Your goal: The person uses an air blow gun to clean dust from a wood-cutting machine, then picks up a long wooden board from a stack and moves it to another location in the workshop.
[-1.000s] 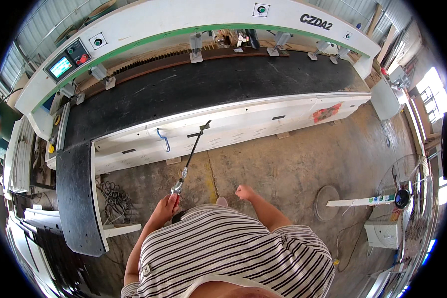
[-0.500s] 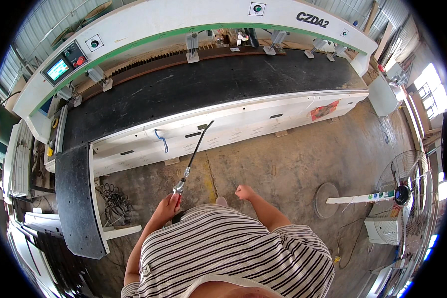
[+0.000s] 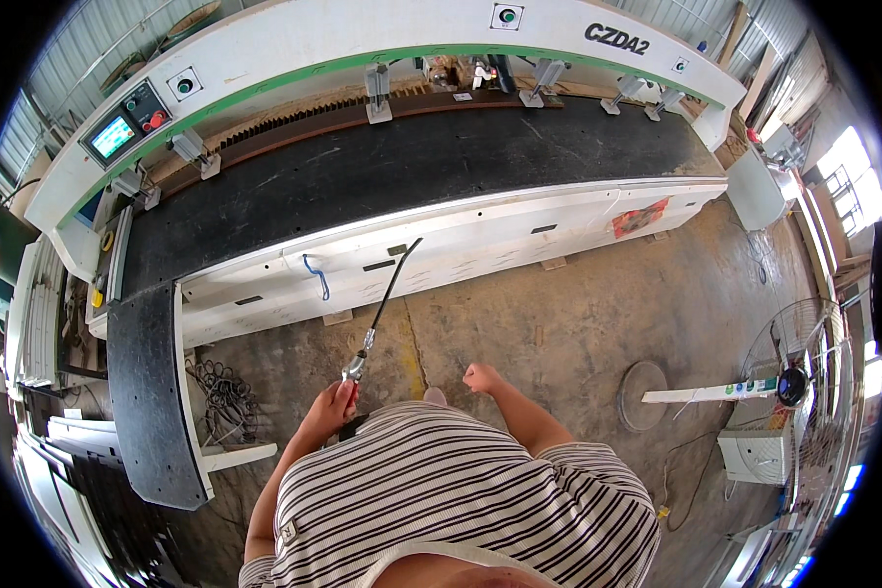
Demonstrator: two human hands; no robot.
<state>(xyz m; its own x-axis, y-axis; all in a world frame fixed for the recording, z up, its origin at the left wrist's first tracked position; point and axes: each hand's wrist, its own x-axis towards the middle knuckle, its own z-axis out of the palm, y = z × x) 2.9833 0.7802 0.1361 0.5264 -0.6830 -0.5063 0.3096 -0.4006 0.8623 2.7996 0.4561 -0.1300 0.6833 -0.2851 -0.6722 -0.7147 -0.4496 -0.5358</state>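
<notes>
In my left hand (image 3: 335, 407) is a gun-like tool (image 3: 354, 368) with a silver head and some red at the grip. Its long, thin black nozzle (image 3: 390, 294) points up and away, bent at the tip, in front of the machine's white side. I cannot make out its exact kind, since my fingers hide part of the handle. My right hand (image 3: 481, 378) is curled into a fist over the floor, with nothing showing in it. The long machine (image 3: 431, 220) with a black top (image 3: 363, 176) stands across from me, apart from both hands.
A lower black side table (image 3: 150, 402) juts toward me on the left, with a coiled black hose (image 3: 223, 397) on the floor beside it. At right stand a round-based pedestal fan (image 3: 644, 397) and loose cables. Clamps (image 3: 378, 93) and a lit control screen (image 3: 113, 137) are on the machine.
</notes>
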